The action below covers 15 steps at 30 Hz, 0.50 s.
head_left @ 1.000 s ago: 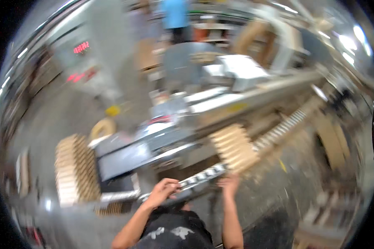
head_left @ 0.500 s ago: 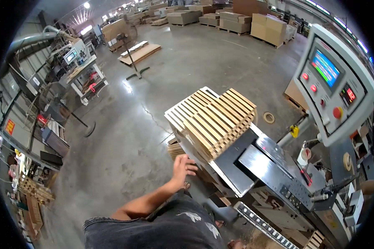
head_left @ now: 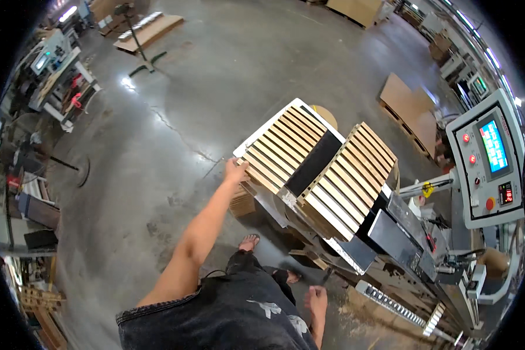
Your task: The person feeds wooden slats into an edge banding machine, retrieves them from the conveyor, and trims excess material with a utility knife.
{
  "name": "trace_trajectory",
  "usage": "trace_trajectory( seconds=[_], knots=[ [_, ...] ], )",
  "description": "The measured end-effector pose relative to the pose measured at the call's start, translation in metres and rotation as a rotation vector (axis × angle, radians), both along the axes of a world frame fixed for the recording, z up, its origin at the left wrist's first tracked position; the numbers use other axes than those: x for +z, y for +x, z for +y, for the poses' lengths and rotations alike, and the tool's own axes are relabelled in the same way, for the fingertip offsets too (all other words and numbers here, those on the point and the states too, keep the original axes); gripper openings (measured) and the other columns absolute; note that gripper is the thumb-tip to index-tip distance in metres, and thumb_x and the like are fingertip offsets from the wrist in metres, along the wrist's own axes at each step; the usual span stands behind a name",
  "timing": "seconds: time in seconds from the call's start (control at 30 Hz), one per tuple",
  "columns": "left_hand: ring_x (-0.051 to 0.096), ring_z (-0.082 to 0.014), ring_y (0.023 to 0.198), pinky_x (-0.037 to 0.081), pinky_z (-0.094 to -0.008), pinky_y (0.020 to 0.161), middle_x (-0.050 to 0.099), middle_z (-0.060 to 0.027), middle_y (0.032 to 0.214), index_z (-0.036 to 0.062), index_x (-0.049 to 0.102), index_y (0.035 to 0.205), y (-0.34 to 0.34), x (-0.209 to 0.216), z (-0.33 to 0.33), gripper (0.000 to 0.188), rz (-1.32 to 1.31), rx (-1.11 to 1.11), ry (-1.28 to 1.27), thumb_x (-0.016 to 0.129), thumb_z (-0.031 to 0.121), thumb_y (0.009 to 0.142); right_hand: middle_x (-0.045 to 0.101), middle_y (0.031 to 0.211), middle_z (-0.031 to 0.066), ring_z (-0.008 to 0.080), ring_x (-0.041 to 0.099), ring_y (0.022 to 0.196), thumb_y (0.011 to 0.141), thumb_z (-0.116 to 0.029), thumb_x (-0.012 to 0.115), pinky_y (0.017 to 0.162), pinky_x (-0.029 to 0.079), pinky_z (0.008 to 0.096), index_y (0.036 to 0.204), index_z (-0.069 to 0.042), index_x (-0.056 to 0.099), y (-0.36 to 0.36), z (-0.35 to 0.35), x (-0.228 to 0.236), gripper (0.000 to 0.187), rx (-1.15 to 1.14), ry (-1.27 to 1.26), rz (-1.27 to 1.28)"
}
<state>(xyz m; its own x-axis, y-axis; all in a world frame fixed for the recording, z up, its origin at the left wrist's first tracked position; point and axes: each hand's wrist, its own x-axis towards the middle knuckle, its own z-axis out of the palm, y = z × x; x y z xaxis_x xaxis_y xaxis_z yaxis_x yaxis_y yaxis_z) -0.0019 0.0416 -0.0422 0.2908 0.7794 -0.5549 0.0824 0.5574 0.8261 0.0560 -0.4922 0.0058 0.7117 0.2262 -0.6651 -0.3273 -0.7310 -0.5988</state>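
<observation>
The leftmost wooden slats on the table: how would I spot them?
Left of the grey control panel is a white-edged table. The wooden slats lie on its left side, with the left hand at their edge, unlike the taller slatted stack.

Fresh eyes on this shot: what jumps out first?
Most likely the two slatted wooden blocks at centre: the left block and right block, with a dark strip between them. Next, the pale control panel at the right, with its lit screen. Then the left hand, at the left block's near left corner.
</observation>
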Motion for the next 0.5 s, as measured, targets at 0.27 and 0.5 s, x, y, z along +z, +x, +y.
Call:
trace_trajectory(
  seconds=[0.27, 0.5],
  knots=[
    [0.068, -0.0244, 0.083, 0.060, -0.0365, 0.065, 0.061, -0.0166, 0.106, 0.0008, 0.034, 0.131, -0.062, 0.022, -0.037, 0.050, -0.098, -0.132, -0.064, 0.064, 0.017, 0.095, 0.066, 0.110, 0.0116, 0.0260, 0.067, 0.090, 0.099, -0.031, 0.060, 0.077, 0.057, 0.0383, 0.122, -0.009, 0.052, -0.038, 0.187, 0.010, 0.033, -0.187, 0.569, 0.638],
    [0.064, -0.0241, 0.104, 0.056, -0.0388, 0.081, 0.061, -0.0138, 0.119, 0.0047, 0.045, 0.126, -0.159, 0.039, -0.132, 0.046, 0.003, -0.494, -0.148, 0.067, 0.027, 0.093, 0.063, 0.116, 0.0115, 0.0295, 0.063, 0.102, 0.092, -0.017, 0.068, 0.083, 0.057, 0.0413, 0.124, -0.007, 0.051, -0.103, 0.254, -0.041, 0.038, -0.527, 0.831, 0.741]
  ],
)
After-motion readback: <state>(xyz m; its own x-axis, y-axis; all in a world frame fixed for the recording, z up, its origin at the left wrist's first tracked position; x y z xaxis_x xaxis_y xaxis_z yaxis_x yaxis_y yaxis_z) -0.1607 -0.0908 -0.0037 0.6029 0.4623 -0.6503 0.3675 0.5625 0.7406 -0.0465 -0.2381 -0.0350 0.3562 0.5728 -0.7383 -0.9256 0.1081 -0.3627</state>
